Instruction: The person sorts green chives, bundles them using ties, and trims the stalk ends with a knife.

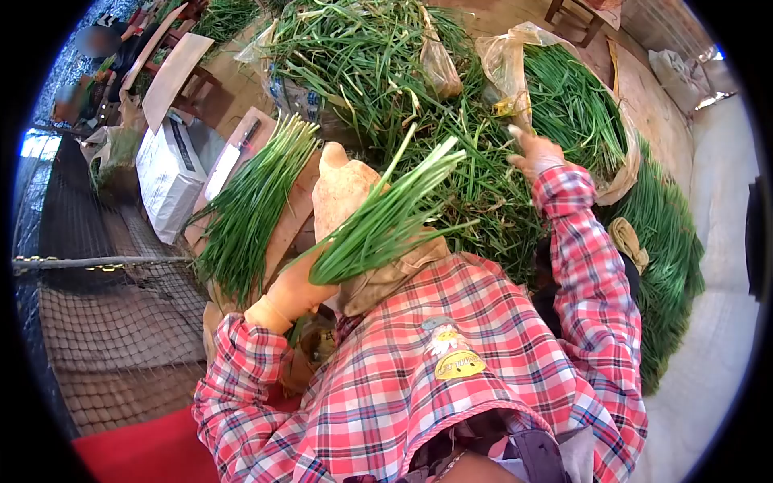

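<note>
My left hand (291,291), in a pale orange glove, is closed around a bunch of garlic chives (378,221). The pale stem ends of the bunch point up and to the right. My right hand (535,153) reaches over the loose pile of chives (483,181), beside the rim of a clear plastic bag (509,76). Its fingers look apart, and I see nothing held in them. Left of the held bunch, a larger sorted bundle of chives (254,209) lies on a board (291,217), pale ends facing away.
A knife (248,134) rests on a board at the left, near a white box (169,177). Chives heap up in front (354,60), fill the bag at right (572,105) and line the right side (664,241). Other people sit at the upper left. Netting (121,322) hangs at left.
</note>
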`<state>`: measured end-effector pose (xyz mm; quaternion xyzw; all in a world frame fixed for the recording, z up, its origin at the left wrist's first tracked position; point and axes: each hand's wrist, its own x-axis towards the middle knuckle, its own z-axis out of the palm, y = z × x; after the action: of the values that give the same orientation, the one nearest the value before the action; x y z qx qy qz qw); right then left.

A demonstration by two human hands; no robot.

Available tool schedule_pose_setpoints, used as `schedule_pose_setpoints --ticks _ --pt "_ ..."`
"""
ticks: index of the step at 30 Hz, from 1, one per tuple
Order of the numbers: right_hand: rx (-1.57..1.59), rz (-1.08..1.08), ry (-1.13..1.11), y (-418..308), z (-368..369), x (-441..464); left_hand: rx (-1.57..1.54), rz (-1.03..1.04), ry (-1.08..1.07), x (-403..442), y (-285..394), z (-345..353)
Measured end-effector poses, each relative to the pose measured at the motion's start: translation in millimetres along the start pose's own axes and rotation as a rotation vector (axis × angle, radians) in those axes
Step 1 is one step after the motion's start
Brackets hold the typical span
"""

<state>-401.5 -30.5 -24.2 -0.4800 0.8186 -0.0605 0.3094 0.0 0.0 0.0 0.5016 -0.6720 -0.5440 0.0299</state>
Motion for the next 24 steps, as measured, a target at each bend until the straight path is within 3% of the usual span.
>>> schedule_pose_setpoints --ticks 2,3,7,9,10,11,12,14,15,16,17,19,20,22,23,24 --pt "-0.032 -0.593 0.126 -11.4 -1.1 -14.0 -0.088 -0.172 -0.026 2.9 9.2 2.7" --pt "0.040 -0.944 0.200 -50.7 25.7 -11.8 -0.025 -0.182 0.011 1.8 8.2 -18.4" --pt "-0.247 -1.207 0.167 -115.1 93.4 -50.6 0.019 -0.067 -0.033 8.4 3.7 -14.2" --pt "-0.149 -1.279 -0.073 -119.3 100.2 -43.0 -0.028 0.109 -0.072 11.8 -12.0 -12.8" --pt "0.069 -1.223 -0.285 -115.2 106.9 -32.6 -0.045 0.169 -0.084 11.8 -11.6 -12.0" --pt "0.198 -1.272 -0.187 -109.8 109.9 -27.9 -0.186 0.100 -0.131 10.2 -9.5 -11.0" --pt "0.772 -1.085 -0.434 -103.0 114.7 -21.2 -0.324 0.029 -0.180 7.5 -3.1 -10.5" --pt "1.286 -0.853 -0.437 -97.4 87.5 -17.9 -0.370 -0.085 -0.251 0.0 18.5 -11.2" --pt "1.122 -0.484 -0.349 -99.3 57.5 -18.8 -0.409 -0.204 -0.314 -1.1 25.3 -10.4" --pt "1.331 -0.299 -0.137 -97.1 39.7 -23.6 -0.430 -0.178 -0.315 -2.0 24.3 -6.8" --pt "1.580 -0.134 -0.123 -77.6 29.6 0.7 -0.451 -0.152 -0.317 -2.9 23.4 -3.2" --pt "1.730 -0.130 0.179 -24.1 12.5 36.0 -0.538 -0.157 -0.309 -7.0 8.4 -3.3" --pt "1.640 -0.049 0.354 -2.8 -2.5 41.5 -0.557 -0.156 -0.301 -9.5 0.4 -3.4" --pt "1.514 -0.071 0.445 62.3 -16.1 74.7 -0.611 -0.211 -0.242 -16.0 -11.1 -4.3" --pt "0.905 0.198 0.193 65.9 -38.4 71.5 -0.647 -0.271 -0.191 -18.0 -12.1 -4.5" --pt "0.367 0.087 0.161 79.5 -16.3 81.6 -0.672 -0.246 -0.164 -18.8 -8.2 -2.6"
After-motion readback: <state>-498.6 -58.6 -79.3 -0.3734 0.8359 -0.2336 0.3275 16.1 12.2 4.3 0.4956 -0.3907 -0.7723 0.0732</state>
